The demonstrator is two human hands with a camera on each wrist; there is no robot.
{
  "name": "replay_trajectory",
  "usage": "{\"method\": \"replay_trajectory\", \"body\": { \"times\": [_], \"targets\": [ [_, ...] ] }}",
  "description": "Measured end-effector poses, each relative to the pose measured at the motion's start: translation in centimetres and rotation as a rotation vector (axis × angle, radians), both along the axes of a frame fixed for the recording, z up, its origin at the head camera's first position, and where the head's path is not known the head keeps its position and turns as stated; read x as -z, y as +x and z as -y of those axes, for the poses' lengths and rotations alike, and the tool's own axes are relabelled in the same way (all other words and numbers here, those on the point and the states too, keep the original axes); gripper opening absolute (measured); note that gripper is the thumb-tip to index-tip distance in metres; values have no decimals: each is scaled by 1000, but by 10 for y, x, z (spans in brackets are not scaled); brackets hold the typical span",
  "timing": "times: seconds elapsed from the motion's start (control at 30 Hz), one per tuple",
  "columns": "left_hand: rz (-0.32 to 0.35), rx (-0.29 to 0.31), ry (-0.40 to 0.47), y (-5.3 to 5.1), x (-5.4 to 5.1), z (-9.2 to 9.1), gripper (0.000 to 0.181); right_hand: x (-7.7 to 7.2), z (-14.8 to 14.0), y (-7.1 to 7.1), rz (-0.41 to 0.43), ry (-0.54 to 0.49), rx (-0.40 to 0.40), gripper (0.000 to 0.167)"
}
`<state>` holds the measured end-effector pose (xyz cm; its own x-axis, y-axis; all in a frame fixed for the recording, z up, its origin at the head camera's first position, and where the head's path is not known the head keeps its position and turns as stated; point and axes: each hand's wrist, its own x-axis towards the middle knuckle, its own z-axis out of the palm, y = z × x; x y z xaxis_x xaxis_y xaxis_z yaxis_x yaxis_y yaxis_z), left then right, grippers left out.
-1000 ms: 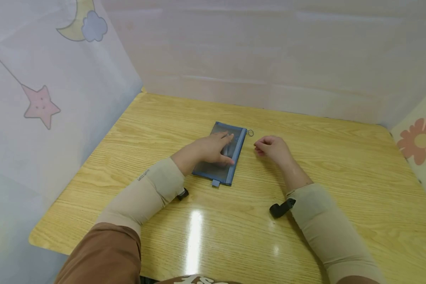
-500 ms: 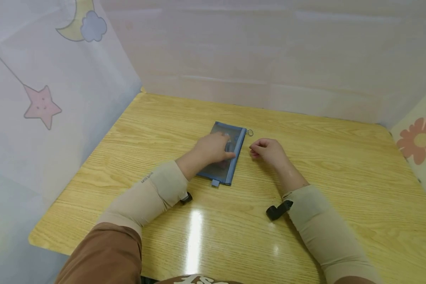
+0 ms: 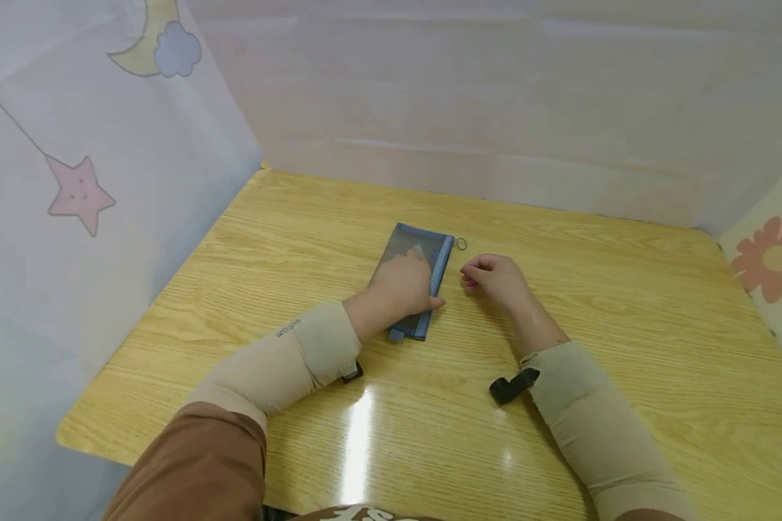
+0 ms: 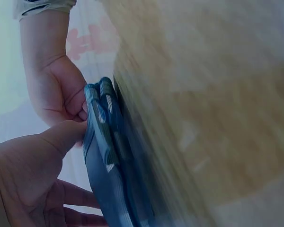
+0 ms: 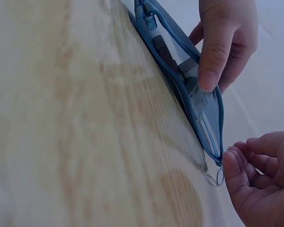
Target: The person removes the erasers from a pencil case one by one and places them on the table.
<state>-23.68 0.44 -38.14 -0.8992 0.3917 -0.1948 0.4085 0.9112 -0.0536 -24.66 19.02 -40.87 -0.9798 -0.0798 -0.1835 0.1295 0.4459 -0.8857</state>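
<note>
On the table lies a blue mesh zip pouch [image 3: 412,237], its zipper side facing right. My left hand [image 3: 400,284] grips its upper layer, thumb over the zipper edge and fingers on top. In the right wrist view the pouch's mouth gapes, with the left thumb [image 5: 212,66] at the upper lip. Inside show grey pieces [image 5: 196,97] and a dark, slim piece [image 5: 164,52]; their kind is unclear. Beside the pouch's far corner, near a small metal ring [image 3: 461,244], my right hand [image 3: 498,278] has loosely curled fingers, with nothing visible in them.
The wood-grain table [image 3: 287,217] has a pale printed curtain [image 3: 430,94] behind it and on both sides. A small blue tab [image 3: 396,335] sticks out of the pouch's near end. Black wrist cameras hang from both sleeves.
My left hand has moved right and nearer, from lying spread over the pouch to gripping it at the zipper edge. The right hand has shifted slightly left. The pouch has stayed nearly in place.
</note>
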Motion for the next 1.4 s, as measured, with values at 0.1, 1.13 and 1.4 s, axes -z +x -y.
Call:
{"method": "replay_trajectory", "body": {
  "times": [0.1, 1.13, 1.4],
  "targets": [
    [16, -16, 10, 1, 2, -2, 102, 1, -1, -1, 4, -7, 4, 27],
    [87, -47, 336, -14, -4, 18, 31, 3, -1, 0, 10, -101, 20, 28],
    [121, -79, 437, -21, -2, 25, 37, 3, -2, 1, 18, -92, 18, 29]
  ]
}}
